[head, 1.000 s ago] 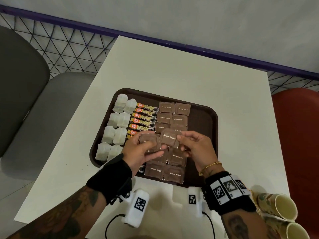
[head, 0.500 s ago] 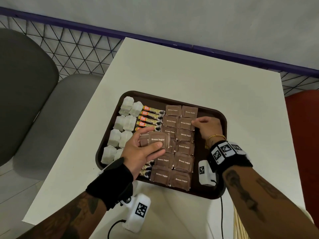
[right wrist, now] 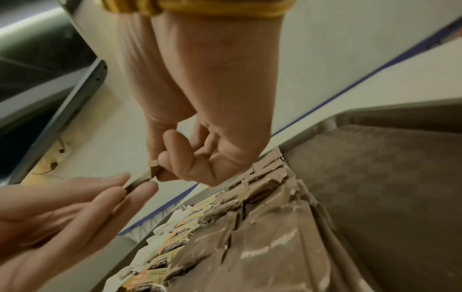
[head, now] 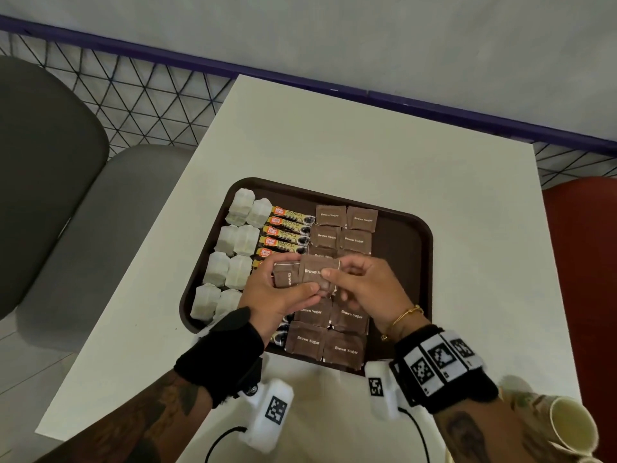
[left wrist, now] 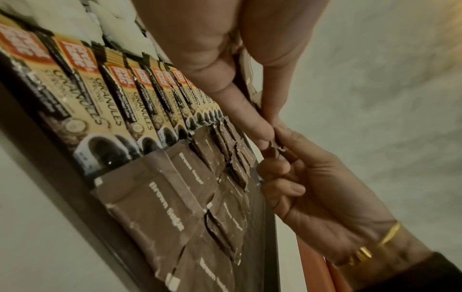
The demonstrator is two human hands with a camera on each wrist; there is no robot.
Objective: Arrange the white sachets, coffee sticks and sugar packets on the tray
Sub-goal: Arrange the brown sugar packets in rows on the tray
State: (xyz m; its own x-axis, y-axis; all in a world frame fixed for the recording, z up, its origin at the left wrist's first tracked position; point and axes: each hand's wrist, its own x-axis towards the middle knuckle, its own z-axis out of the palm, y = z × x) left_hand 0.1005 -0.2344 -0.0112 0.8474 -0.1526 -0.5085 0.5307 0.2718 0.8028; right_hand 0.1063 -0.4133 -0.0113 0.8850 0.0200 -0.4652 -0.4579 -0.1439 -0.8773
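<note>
My left hand [head: 280,295] holds a small stack of sugar packets [head: 293,274] while my right hand [head: 362,289] pinches the top one [head: 317,269]; a careless pull could scatter the stack across the tidy rows.

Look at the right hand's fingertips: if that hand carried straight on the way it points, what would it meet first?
Probably the left hand. The right hand points leftward, pinching the sugar packet that the left hand also holds, so they nearly touch already; exact depth is unclear.

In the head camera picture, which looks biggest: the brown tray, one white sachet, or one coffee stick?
1. Brown tray, by far.
2. White sachet and coffee stick: about alike; the sachet is wider, the stick longer and narrower.
</note>
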